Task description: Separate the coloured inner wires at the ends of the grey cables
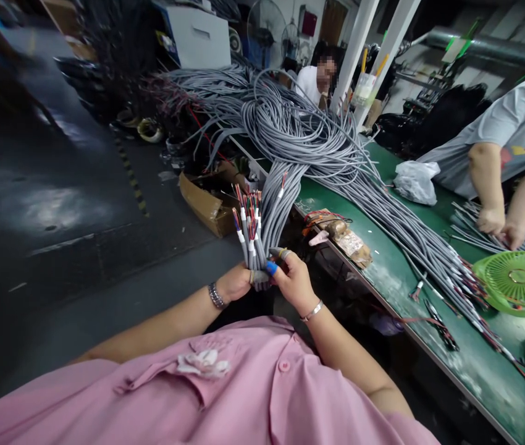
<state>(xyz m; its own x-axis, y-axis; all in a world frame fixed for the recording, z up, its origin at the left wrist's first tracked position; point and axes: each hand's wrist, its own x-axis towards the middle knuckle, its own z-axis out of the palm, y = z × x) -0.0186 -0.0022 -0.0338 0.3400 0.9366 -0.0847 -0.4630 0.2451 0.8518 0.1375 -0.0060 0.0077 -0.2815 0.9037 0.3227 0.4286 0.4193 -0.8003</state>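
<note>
A bundle of grey cables stands upright in front of my chest, its stripped ends showing red, blue and other coloured wires above white bands. My left hand is wrapped round the bundle from the left, below the white bands. At the bundle's right side my right hand pinches with thumb and forefinger against a cable; a blue cover is on the thumb and a grey one on a finger. From the bundle the cables run up over the table edge into a large coiled heap.
The green table bears a taped brown block, pliers, a green fan and a plastic bag. A co-worker's hands handle cables at the right. Another person sits behind the heap. A cardboard box stands left of the table.
</note>
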